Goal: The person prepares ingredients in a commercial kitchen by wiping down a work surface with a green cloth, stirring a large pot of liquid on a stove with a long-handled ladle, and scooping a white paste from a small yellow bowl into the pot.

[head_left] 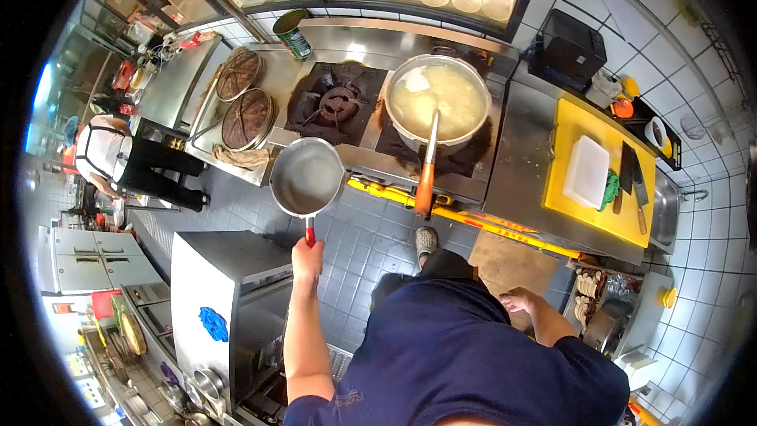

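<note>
My left hand is closed round the red handle of a grey saucepan, held out over the floor in front of the stove. The pan's inside looks grey, with no food visible. My right hand hangs at my right side, fingers apart, with nothing in it. A large pot of pale, cloudy liquid stands on the right burner. A ladle with an orange-brown handle leans in it, its handle jutting over the stove's front edge. The left burner has no pot on it.
Right of the stove, a yellow cutting board bears a white tray, a green cloth and knives. Two round strainers lie left of the burners. A metal cabinet stands at my left. Another person bends at far left.
</note>
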Action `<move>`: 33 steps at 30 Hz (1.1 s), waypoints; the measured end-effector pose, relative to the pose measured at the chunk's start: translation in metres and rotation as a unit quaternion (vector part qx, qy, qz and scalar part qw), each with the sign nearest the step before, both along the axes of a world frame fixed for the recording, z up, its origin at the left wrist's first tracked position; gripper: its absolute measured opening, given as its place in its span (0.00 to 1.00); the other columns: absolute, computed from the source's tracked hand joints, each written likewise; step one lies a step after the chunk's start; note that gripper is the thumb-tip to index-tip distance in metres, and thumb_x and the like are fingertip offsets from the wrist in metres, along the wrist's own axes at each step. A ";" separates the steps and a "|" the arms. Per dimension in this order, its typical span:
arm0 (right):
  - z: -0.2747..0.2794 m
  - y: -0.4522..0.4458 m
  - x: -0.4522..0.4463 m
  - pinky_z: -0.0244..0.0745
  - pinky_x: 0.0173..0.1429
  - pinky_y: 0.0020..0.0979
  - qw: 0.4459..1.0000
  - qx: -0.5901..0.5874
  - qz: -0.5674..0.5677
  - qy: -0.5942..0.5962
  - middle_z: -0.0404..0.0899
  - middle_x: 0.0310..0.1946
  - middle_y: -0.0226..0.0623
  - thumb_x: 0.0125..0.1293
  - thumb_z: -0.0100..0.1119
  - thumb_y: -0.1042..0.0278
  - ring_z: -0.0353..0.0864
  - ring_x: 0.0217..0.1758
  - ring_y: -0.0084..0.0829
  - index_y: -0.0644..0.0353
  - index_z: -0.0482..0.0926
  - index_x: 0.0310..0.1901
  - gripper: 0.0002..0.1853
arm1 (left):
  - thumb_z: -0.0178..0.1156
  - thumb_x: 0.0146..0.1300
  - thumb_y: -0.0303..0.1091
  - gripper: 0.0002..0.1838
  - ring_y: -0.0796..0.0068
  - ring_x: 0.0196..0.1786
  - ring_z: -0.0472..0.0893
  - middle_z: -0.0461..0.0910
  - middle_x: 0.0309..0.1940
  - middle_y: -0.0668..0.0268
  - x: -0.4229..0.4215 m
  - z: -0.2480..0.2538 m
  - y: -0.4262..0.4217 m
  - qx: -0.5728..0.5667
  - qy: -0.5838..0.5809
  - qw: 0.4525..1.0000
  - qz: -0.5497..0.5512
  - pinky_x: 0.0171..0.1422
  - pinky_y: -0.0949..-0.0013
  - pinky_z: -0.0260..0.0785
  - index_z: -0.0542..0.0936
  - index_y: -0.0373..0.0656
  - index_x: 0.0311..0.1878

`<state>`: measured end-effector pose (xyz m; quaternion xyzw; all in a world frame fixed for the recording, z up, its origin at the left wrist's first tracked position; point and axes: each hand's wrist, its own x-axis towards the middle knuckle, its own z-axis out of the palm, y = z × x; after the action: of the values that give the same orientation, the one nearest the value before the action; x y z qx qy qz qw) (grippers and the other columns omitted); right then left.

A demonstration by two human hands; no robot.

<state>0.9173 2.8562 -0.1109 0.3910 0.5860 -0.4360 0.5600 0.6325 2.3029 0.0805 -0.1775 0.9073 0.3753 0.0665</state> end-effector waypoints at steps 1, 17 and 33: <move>0.008 -0.004 -0.003 0.78 0.62 0.41 1.000 0.005 -0.014 0.017 0.80 0.56 0.39 0.68 0.60 0.53 0.78 0.59 0.35 0.60 0.79 0.59 0.23 | 0.64 0.57 0.36 0.13 0.66 0.23 0.78 0.76 0.19 0.60 -0.015 0.004 0.004 0.001 0.019 1.000 -0.023 0.30 0.59 0.69 0.76 0.34 0.30; -0.013 -0.138 0.085 0.81 0.58 0.43 0.963 0.065 -0.261 -0.004 0.83 0.54 0.34 0.72 0.56 0.55 0.80 0.57 0.37 0.57 0.81 0.57 0.19 | 0.63 0.57 0.35 0.12 0.70 0.17 0.76 0.76 0.18 0.62 -0.222 -0.008 0.037 0.056 -0.015 0.994 -0.091 0.20 0.64 0.66 0.79 0.33 0.35; 0.013 -0.306 0.101 0.82 0.53 0.42 0.920 0.100 -0.378 -0.015 0.82 0.45 0.31 0.70 0.59 0.57 0.79 0.48 0.28 0.57 0.79 0.57 0.18 | 0.65 0.60 0.36 0.15 0.73 0.11 0.68 0.68 0.14 0.69 -0.280 -0.071 0.044 0.237 -0.048 0.968 -0.069 0.14 0.66 0.58 0.69 0.42 0.27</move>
<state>1.0188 2.5501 -0.0978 0.6440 0.4268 -0.5483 0.3201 0.3530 2.3472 0.0097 -0.1114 0.7980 0.5655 0.1759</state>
